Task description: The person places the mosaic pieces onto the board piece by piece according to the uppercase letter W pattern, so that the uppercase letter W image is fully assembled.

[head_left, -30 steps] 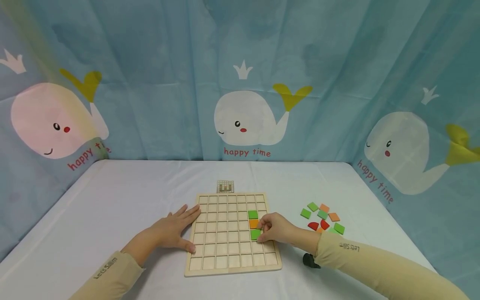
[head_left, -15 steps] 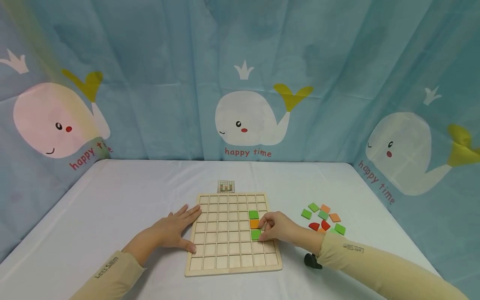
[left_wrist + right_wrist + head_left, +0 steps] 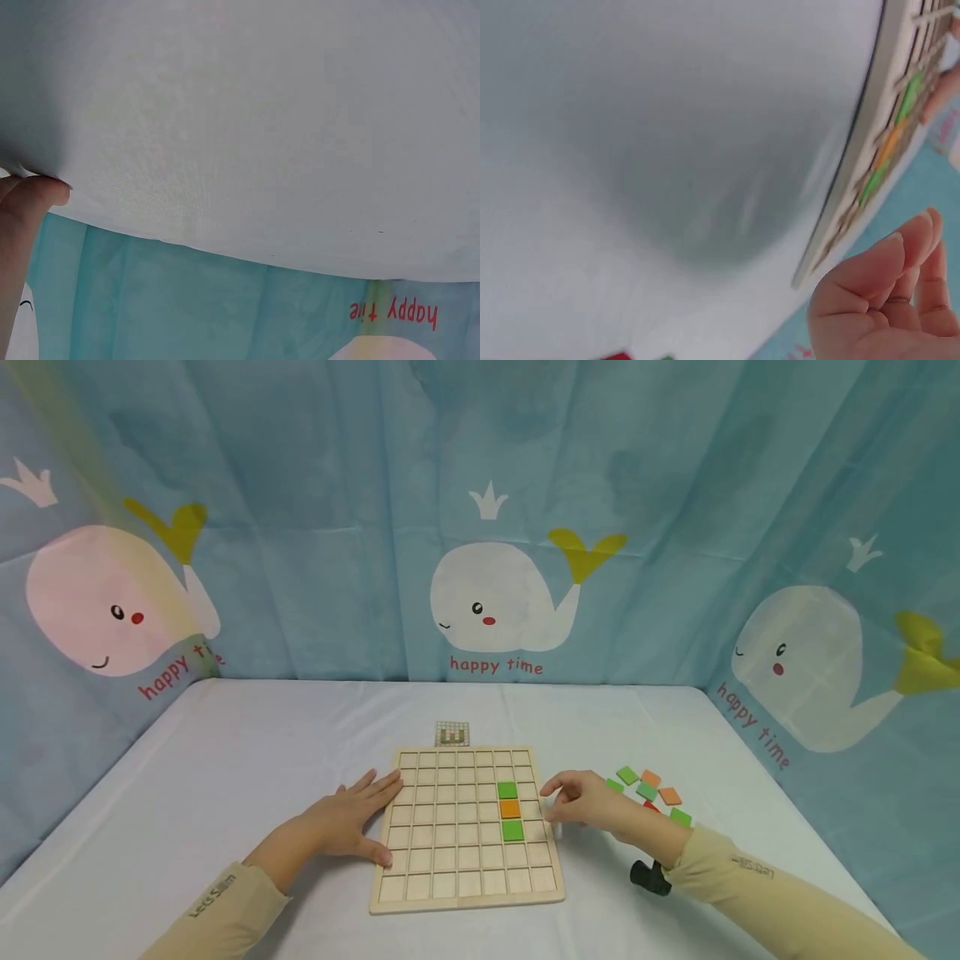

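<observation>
A wooden grid board [image 3: 446, 839] lies flat on the table in the head view. Toward its right side, a green tile [image 3: 507, 790], an orange tile [image 3: 510, 809] and another green tile [image 3: 513, 831] sit in neighbouring cells of one column. My left hand [image 3: 345, 822] rests along the board's left edge with fingers spread. Just beyond the right edge is my right hand [image 3: 588, 806], its fingers loosely bent and nothing held. The right wrist view shows this hand [image 3: 889, 300] near the board's rim [image 3: 847, 180], thumb and fingertips close together.
Loose pieces lie to the right, among them a green square [image 3: 627, 774], an orange square [image 3: 670, 796] and a red piece [image 3: 651, 807] partly hidden by the right arm. A small pattern card [image 3: 452, 733] lies behind the board. Something black [image 3: 649, 877] shows below the right wrist.
My right hand has let go at the lower green tile and moved right, off the board. That tile now shows fully in its cell. My left hand has stayed put.
</observation>
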The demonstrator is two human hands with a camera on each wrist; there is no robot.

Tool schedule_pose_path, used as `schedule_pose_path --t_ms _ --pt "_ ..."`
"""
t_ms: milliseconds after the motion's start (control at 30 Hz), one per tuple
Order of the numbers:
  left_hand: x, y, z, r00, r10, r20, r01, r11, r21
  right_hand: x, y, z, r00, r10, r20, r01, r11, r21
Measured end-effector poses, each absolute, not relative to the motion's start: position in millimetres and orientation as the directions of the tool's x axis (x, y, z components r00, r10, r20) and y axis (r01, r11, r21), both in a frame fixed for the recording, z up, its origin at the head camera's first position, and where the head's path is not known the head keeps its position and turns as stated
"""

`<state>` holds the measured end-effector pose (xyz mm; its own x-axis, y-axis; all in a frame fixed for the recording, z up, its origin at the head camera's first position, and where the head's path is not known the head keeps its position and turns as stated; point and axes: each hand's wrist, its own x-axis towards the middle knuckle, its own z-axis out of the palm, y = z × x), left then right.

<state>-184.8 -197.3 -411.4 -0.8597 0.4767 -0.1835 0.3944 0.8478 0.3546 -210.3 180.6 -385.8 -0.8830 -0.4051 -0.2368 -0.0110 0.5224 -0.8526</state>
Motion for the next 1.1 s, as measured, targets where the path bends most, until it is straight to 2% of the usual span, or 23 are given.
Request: schedule_pose_path --t_ms 700,900,1100 --pt "-183.6 -196.4 -406.2 -0.851 0.494 -0.175 0.410 0.836 0.365 -225.6 232.4 -352.2 -0.928 -0.316 -0.196 -0.037 0.603 -0.797" --pt "-182.6 -196.9 -406.7 -0.847 0.503 -0.174 0.418 0.831 0.367 -233.8 249.3 -355.3 -0.915 -0.377 -0.144 -0.130 0.614 -0.778" --pt "-183.6 -197.7 -407.7 -0.850 0.496 -0.178 0.410 0.835 0.367 -240.0 269.6 -357.6 -0.863 -0.485 -0.145 -0.213 0.607 -0.766"
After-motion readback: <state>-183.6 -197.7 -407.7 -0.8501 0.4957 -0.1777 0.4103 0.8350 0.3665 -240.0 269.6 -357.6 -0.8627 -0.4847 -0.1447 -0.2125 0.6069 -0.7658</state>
